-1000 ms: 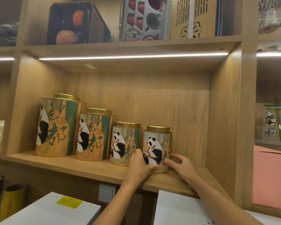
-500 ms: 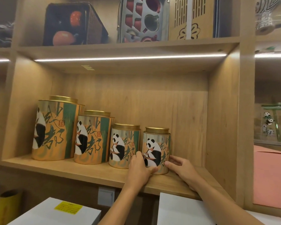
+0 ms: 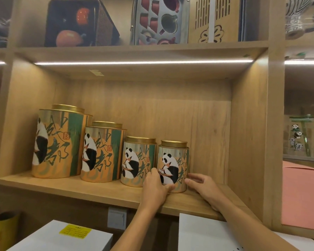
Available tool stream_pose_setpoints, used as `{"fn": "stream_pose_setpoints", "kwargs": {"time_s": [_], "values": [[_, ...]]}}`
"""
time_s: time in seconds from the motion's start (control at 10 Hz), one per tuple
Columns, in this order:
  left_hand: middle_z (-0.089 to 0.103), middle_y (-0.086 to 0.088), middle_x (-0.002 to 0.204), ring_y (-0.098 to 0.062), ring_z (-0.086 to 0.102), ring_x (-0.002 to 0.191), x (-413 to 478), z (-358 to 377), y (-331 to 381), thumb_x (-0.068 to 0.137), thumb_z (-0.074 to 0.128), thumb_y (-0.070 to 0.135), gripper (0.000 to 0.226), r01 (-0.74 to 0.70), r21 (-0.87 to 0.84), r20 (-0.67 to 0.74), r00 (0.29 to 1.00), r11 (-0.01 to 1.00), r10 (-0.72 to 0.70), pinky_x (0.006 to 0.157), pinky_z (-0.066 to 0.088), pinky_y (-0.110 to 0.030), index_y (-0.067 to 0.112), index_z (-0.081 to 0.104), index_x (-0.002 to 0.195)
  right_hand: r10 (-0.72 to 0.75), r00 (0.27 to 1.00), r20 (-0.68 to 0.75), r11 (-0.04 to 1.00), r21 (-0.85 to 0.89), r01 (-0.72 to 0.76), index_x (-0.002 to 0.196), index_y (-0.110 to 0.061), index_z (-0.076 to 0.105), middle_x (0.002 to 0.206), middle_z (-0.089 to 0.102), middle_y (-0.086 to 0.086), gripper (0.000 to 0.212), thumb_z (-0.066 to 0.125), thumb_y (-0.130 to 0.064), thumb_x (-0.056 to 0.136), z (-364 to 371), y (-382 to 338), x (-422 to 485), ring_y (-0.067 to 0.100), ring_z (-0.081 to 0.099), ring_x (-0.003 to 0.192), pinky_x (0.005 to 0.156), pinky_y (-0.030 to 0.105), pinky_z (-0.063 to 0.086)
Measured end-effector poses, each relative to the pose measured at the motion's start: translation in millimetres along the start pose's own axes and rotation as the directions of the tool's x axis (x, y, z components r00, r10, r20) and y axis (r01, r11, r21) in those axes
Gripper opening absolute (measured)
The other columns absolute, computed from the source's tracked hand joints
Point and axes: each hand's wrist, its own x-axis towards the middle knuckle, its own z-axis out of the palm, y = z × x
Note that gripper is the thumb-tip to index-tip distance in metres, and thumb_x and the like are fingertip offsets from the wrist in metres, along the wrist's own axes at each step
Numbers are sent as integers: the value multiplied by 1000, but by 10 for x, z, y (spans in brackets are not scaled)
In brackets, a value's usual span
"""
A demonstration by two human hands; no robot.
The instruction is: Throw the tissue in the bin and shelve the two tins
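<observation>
Two small panda tins stand upright side by side on the wooden shelf (image 3: 101, 193), the left small tin (image 3: 137, 160) and the rightmost small tin (image 3: 176, 160). My left hand (image 3: 155, 190) presses the lower left of the rightmost tin, thumb across its front base. My right hand (image 3: 204, 190) has spread fingers, and the fingertips touch that tin's lower right side. The tin rests on the shelf between both hands. No tissue or bin is in view.
Two larger panda tins (image 3: 60, 142) (image 3: 101, 153) stand further left in the same row. The shelf's right wall (image 3: 248, 142) is close to my right hand. White boxes (image 3: 62, 236) (image 3: 207, 236) and a yellow tube (image 3: 5, 229) lie below; gift boxes fill the upper shelf.
Both hands stay at the base of the rightmost small tin, which has not moved on the shelf. Only my view has shifted a little.
</observation>
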Motion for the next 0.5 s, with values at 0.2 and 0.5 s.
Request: {"fn": "stream_pose_setpoints", "kwargs": {"time_s": [0.2,0.5], "values": [[58,-5,119,-21,56,113,-7,-15,6,75,84,32,56,0,-11,0,1000,1000,0,97,53,-37,13,51,115,11,1000,-6,1000,-14,-11,135,-10,57,128,65,8,49,68,-26,90,-3,17,19,21,61,116,105,44,49],[54,-6,127,-22,53,121,9,20,-43,72,87,30,69,12,-68,-51,999,998,-16,101,50,-34,11,44,123,72,996,-60,995,69,-68,123,-5,65,108,72,10,29,59,-13,96,26,70,130,21,68,95,72,23,53]]}}
